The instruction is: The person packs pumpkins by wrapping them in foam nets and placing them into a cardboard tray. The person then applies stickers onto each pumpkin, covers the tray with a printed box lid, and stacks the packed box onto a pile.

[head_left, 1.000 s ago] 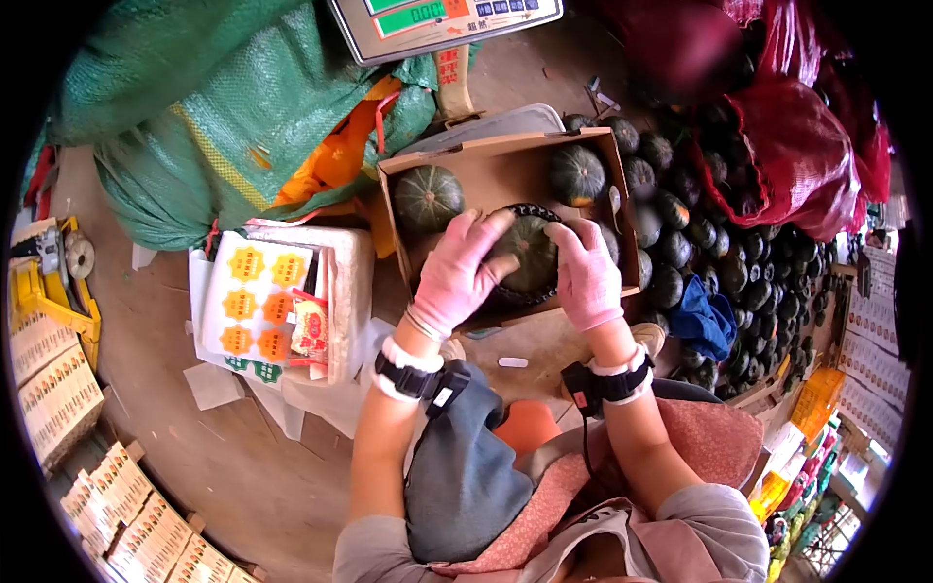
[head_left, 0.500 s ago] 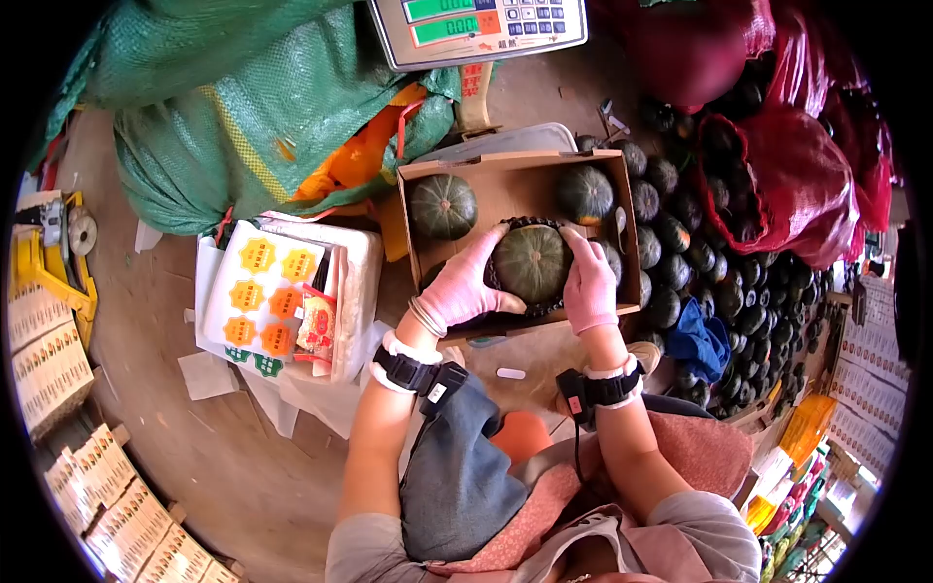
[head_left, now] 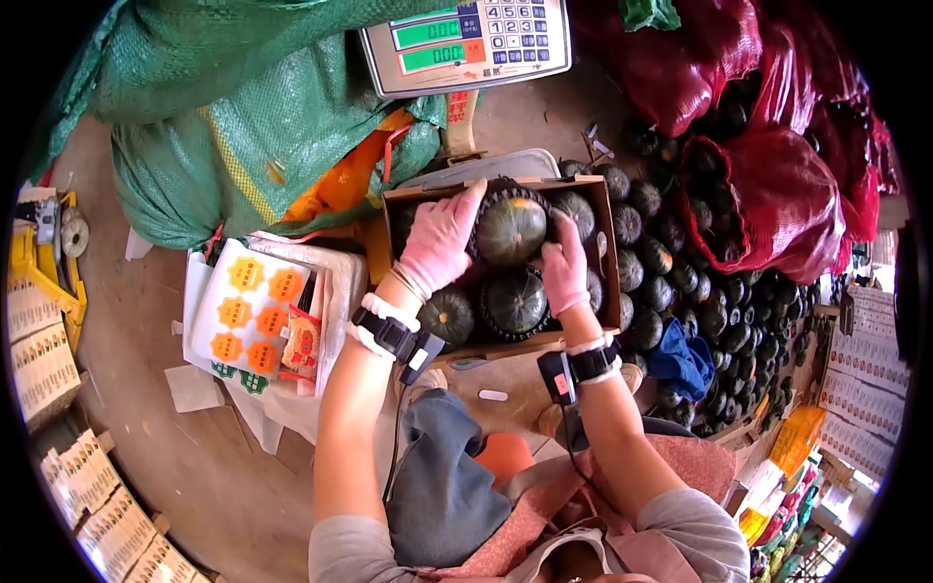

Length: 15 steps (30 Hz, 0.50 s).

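Note:
A cardboard box (head_left: 607, 267) holds several dark green pumpkins. Between my gloved hands is a green pumpkin (head_left: 511, 231) with a black net sleeve around it, at the box's upper middle. My left hand (head_left: 439, 238) presses on its left side, fingers wrapped along it. At its right side, my right hand (head_left: 566, 270) has its fingers bent against the sleeve. Just below sits another netted pumpkin (head_left: 515, 303). A bare pumpkin (head_left: 447, 319) lies at the box's lower left, and one more (head_left: 573, 216) at the upper right.
A scale (head_left: 468, 47) stands beyond the box. Left are a green woven sack (head_left: 272, 146) and a foam box with a sticker sheet (head_left: 243, 301) on top. Many loose pumpkins (head_left: 734, 325), a blue cloth (head_left: 682, 360) and red mesh sacks (head_left: 777, 199) lie right.
The netted pumpkin and both my hands have moved up from the box's lower middle to its upper middle. Another netted pumpkin and a bare one now show below them. The view has shifted slightly.

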Tool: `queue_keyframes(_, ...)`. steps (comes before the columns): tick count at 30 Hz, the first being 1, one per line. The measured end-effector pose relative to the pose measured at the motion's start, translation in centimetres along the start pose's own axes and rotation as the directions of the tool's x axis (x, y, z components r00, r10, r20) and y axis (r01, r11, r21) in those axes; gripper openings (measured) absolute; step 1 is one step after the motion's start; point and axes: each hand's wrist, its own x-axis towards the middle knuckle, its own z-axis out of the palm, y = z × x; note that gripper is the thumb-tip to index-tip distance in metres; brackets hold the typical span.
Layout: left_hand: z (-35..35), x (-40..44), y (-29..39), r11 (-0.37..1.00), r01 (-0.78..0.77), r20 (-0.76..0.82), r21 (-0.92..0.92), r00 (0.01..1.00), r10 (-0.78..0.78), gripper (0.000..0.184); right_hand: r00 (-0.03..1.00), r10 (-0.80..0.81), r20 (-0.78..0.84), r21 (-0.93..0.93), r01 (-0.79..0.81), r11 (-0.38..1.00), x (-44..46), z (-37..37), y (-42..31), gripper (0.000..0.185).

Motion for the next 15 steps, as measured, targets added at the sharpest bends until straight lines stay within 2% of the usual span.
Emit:
queue_keyframes(2,1.1,-0.6,-0.6,0.999,-0.043,-0.004,0.015,0.999,0.044,0.086,0.999,0.03,-0.015,-0.189,-0.032,0.981,-0.5,-1.0,1.6,0.048)
queue_keyframes(4,1.6,-1.0,-0.7,0.998,-0.047,0.044,0.043,0.998,0.045,0.086,0.99,0.132,0.048,-0.254,-0.116,0.96,0.4,-1.6,2.7,0.05)
queue_keyframes(5,1.5,-0.5,-0.9,0.997,-0.036,0.082,0.069,0.996,0.031,0.086,0.982,0.173,0.077,-0.282,-0.145,0.948,1.0,-1.6,3.0,0.051)
queue_keyframes(8,0.4,0.7,-0.7,0.99,0.001,0.189,0.144,0.982,-0.029,0.082,0.952,0.306,0.026,-0.222,-0.293,0.93,2.4,-0.6,3.3,0.047)
queue_keyframes(9,0.7,0.7,-0.7,0.979,0.001,0.211,0.203,0.977,-0.045,0.081,0.918,0.39,0.076,-0.261,-0.359,0.896,2.3,-0.3,2.1,0.046)
queue_keyframes(10,1.1,0.9,-1.0,0.965,-0.001,0.22,0.264,0.974,-0.059,0.079,0.944,0.319,0.081,-0.531,-0.23,0.816,3.6,-0.5,6.1,0.051)
queue_keyframes(11,2.5,1.0,-1.7,0.93,-0.027,0.175,0.366,0.984,-0.04,0.075,0.957,0.27,0.106,-0.661,-0.135,0.738,2.7,0.2,3.0,0.054)
queue_keyframes(12,3.3,1.0,-1.4,0.833,-0.033,0.2,0.552,0.975,-0.094,0.071,0.964,0.231,0.132,-0.772,-0.046,0.634,1.3,1.1,-1.4,0.059)
queue_keyframes(13,3.3,1.2,-0.8,0.804,-0.013,0.219,0.594,0.965,-0.147,0.067,0.928,0.311,0.207,-0.866,0.026,0.499,1.4,1.1,-3.4,0.062)
queue_keyframes(14,3.4,0.9,-0.9,0.808,-0.022,0.16,0.589,0.983,-0.09,0.063,0.879,0.402,0.257,-0.929,0.111,0.353,1.6,1.0,-5.4,0.066)
queue_keyframes(15,3.6,0.7,-0.8,0.8,-0.017,0.113,0.6,0.992,-0.064,0.058,0.851,0.467,0.242,-0.966,0.165,0.199,1.7,1.1,-8.0,0.06)
